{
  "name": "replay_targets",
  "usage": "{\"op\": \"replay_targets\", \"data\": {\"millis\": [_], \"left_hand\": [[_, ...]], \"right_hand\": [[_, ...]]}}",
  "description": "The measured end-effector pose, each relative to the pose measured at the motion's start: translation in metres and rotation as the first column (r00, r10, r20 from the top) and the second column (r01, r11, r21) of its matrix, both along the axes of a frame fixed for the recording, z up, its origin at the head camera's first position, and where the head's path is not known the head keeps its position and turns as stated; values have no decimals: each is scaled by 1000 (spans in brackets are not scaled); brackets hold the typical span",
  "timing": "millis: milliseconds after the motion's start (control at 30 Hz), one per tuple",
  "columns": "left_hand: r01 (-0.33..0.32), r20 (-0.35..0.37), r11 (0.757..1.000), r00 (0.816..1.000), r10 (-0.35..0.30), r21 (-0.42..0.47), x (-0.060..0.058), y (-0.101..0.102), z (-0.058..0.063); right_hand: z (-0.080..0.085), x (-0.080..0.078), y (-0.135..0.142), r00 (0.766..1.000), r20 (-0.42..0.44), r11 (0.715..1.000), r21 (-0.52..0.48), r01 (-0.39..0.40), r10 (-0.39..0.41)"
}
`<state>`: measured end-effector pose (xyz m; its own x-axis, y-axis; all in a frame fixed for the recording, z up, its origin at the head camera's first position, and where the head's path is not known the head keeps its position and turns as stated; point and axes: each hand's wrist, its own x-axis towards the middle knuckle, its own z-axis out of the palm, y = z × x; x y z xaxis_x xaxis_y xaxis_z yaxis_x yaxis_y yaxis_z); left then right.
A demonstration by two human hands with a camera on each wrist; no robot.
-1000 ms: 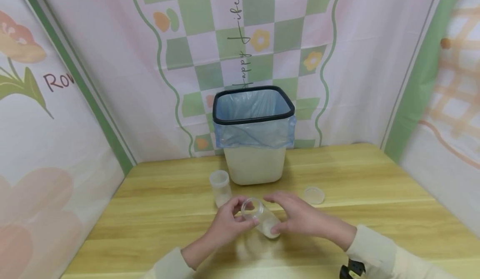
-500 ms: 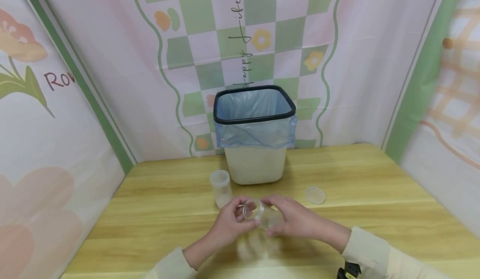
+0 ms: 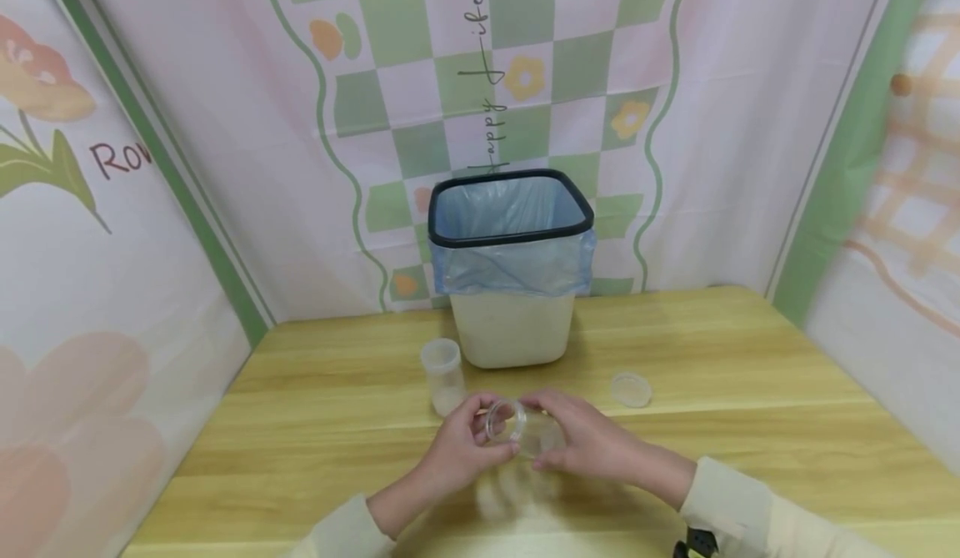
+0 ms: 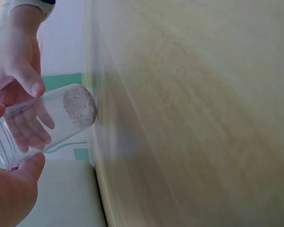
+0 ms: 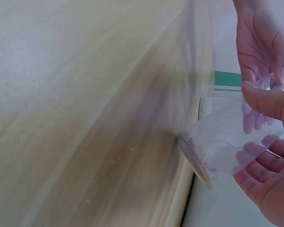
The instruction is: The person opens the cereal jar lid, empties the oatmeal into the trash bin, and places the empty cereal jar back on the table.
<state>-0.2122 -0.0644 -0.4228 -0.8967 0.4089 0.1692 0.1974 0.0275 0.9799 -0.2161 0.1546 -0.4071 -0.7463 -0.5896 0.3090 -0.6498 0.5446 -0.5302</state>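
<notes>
A clear plastic jar (image 3: pixel 542 434) is tilted above the table, its open mouth toward the left. Whitish granular stuff (image 4: pixel 79 108) lies at its bottom end. My left hand (image 3: pixel 468 441) pinches the jar near its rim between thumb and fingers. On the other side, my right hand (image 3: pixel 588 441) grips the body, thumb in front and fingers behind the clear wall. Beyond my left fingers stands a second clear jar (image 3: pixel 442 374) with some whitish stuff in its base. A round clear lid (image 3: pixel 632 389) lies flat on the table, beyond my right hand.
A cream bin (image 3: pixel 512 329) with a black rim and a blue bag stands at the back of the wooden table (image 3: pixel 315 424). Patterned curtains (image 3: pixel 390 124) hang behind and at both sides. Small white specks (image 5: pixel 132 149) dot the tabletop.
My right hand has come inward and closed round the jar's body. The jar has swung closer to level, its bottom end raised. My left hand has stayed at the rim.
</notes>
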Motion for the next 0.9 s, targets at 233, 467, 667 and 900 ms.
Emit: {"op": "replay_targets", "data": {"millis": [233,467,667,900], "left_hand": [[-3,0,1000,1000,3,-3,-1,0,-1],[-10,-10,1000,1000,10,-21,-2,0,-2],[-10,-30,999,1000,9,-49,-2,0,-1],[4,-72,997,997,-10,-74,-2,-6,8]], "right_hand": [[-6,0,-3,1000,-24,1000,-21,12,-12],[-7,2,-4,999,-40,1000,-23,16,-17],[-6,2,-4,998,-56,1000,-21,14,-15],[-3,3,-2,998,-27,998,-18,63,-64]]}}
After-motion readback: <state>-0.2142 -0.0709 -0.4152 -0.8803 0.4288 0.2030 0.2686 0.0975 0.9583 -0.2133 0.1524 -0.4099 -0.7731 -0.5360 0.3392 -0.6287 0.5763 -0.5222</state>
